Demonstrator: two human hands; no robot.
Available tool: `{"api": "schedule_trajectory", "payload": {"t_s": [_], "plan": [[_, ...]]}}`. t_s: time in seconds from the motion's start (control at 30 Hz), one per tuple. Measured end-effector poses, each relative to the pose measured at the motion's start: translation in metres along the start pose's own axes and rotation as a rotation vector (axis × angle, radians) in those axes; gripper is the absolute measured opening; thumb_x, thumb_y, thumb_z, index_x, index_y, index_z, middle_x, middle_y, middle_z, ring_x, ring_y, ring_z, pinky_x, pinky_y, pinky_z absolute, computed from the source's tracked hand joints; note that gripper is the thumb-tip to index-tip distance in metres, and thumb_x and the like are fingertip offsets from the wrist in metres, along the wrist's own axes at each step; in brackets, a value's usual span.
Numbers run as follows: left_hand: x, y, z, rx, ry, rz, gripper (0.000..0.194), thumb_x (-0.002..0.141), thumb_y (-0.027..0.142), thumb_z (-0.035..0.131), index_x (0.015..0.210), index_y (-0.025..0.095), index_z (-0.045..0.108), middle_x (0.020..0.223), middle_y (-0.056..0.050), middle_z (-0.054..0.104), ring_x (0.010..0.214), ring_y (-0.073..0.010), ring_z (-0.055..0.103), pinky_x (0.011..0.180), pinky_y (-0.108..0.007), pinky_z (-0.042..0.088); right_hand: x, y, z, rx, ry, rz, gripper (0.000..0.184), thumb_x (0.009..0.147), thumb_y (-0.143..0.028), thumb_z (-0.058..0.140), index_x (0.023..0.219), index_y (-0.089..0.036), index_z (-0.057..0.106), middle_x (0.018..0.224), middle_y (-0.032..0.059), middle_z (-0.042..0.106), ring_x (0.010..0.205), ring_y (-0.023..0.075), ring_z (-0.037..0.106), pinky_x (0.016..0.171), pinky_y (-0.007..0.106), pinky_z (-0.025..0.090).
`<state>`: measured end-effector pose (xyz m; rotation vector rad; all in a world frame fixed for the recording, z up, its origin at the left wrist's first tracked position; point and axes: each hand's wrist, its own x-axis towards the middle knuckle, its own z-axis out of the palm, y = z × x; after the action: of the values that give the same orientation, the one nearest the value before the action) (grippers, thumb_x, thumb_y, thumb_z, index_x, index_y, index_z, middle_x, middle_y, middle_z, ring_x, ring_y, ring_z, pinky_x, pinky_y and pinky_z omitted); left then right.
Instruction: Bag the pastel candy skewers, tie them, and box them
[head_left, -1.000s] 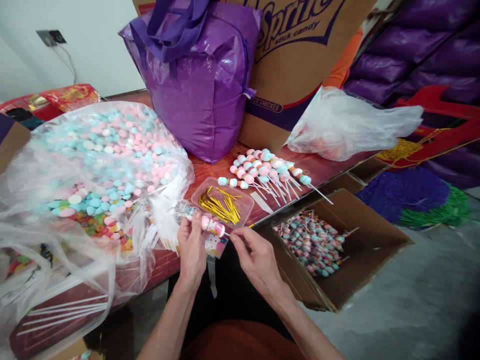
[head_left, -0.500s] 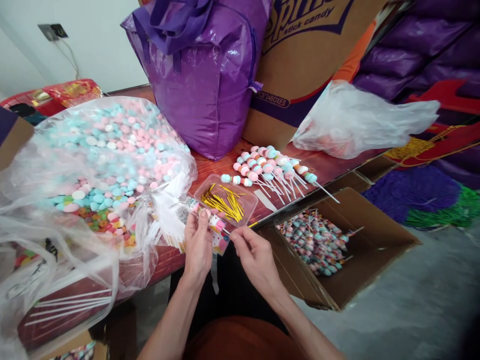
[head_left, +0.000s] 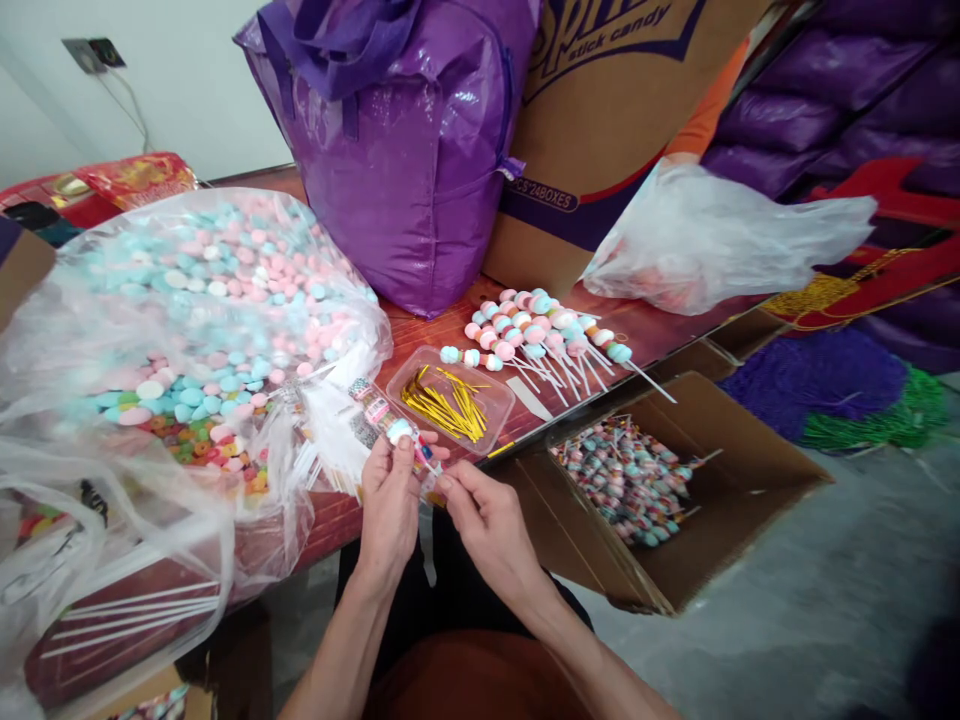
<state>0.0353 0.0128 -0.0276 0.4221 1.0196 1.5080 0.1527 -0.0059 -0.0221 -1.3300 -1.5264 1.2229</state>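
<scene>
A marshmallow candy stick (head_left: 398,429) in a clear printed wrapper is held over the table's front edge. My left hand (head_left: 390,505) is closed around its lower part, thumb on top. The fingers of my right hand (head_left: 487,515) pinch the gathered wrapper end around the stick. Just beyond my hands sits a clear plastic tray (head_left: 504,412) with gold twist ties (head_left: 446,405) in it. Unwrapped candy sticks (head_left: 536,328) lie in a pile to the tray's right. White sticks (head_left: 324,440) and printed wrappers lie left of my left hand.
A big clear bag of pastel candies (head_left: 225,270) covers the table's left side. A purple bag (head_left: 397,190) and a carton (head_left: 600,130) stand behind. At the lower right an open cardboard box (head_left: 757,480) holds wrapped candy sticks (head_left: 626,480). A white plastic bag (head_left: 712,240) lies at back right.
The candy stick now sits farther inside its wrapper, its upper end pointing up-left. My right hand has moved slightly left and down, toward my left hand.
</scene>
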Motion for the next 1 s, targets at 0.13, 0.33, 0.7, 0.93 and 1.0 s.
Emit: {"api": "schedule_trajectory", "payload": {"t_s": [0.13, 0.33, 0.7, 0.93, 1.0], "plan": [[-0.006, 0.003, 0.000, 0.052, -0.001, 0.026, 0.030, 0.081, 0.044, 0.074, 0.091, 0.016, 0.072, 0.090, -0.008, 0.075, 0.082, -0.0192, 0.070, 0.078, -0.032, 0.055, 0.005, -0.008, 0.011, 0.048, -0.013, 0.003, 0.024, 0.098, -0.036, 0.045, 0.082, -0.021, 0.054, 0.061, -0.0054, 0.046, 0.055, 0.0116, 0.043, 0.056, 0.023, 0.037], [-0.012, 0.011, -0.004, 0.041, -0.073, 0.035, 0.023, 0.082, 0.037, 0.073, 0.095, 0.018, 0.075, 0.095, -0.008, 0.074, 0.085, -0.0184, 0.065, 0.081, -0.031, 0.052, 0.018, -0.017, 0.030, 0.380, -0.011, 0.135, 0.029, 0.094, -0.044, 0.049, 0.076, -0.021, 0.052, 0.060, -0.0057, 0.043, 0.050, 0.0095, 0.035, 0.047, 0.022, 0.029], [-0.001, 0.029, -0.017, -0.157, -0.014, 0.016, 0.032, 0.073, 0.029, 0.083, 0.067, 0.016, 0.054, 0.063, 0.004, 0.041, 0.057, -0.0073, 0.035, 0.055, -0.020, 0.037, 0.069, -0.026, -0.019, -0.935, 0.096, -0.037, 0.024, 0.094, -0.015, 0.047, 0.083, -0.016, 0.068, 0.087, 0.0115, 0.069, 0.078, 0.0209, 0.062, 0.062, 0.028, 0.041], [-0.001, 0.008, -0.016, -0.085, 0.055, -0.029, 0.035, 0.073, 0.035, 0.082, 0.082, 0.019, 0.053, 0.066, 0.006, 0.042, 0.057, -0.0063, 0.035, 0.052, -0.016, 0.031, 0.111, 0.001, -0.019, -1.221, 0.058, -0.011, 0.024, 0.086, -0.002, 0.048, 0.090, -0.009, 0.071, 0.089, 0.0237, 0.072, 0.086, 0.0323, 0.069, 0.073, 0.040, 0.049], [0.000, 0.007, -0.017, -0.079, 0.052, -0.015, 0.033, 0.076, 0.036, 0.080, 0.081, 0.020, 0.051, 0.066, 0.006, 0.045, 0.056, -0.0057, 0.034, 0.052, -0.015, 0.031, 0.110, 0.002, -0.019, -1.225, 0.049, -0.029, 0.026, 0.087, -0.002, 0.045, 0.094, -0.007, 0.070, 0.090, 0.0245, 0.072, 0.087, 0.0331, 0.069, 0.077, 0.041, 0.049]]}}
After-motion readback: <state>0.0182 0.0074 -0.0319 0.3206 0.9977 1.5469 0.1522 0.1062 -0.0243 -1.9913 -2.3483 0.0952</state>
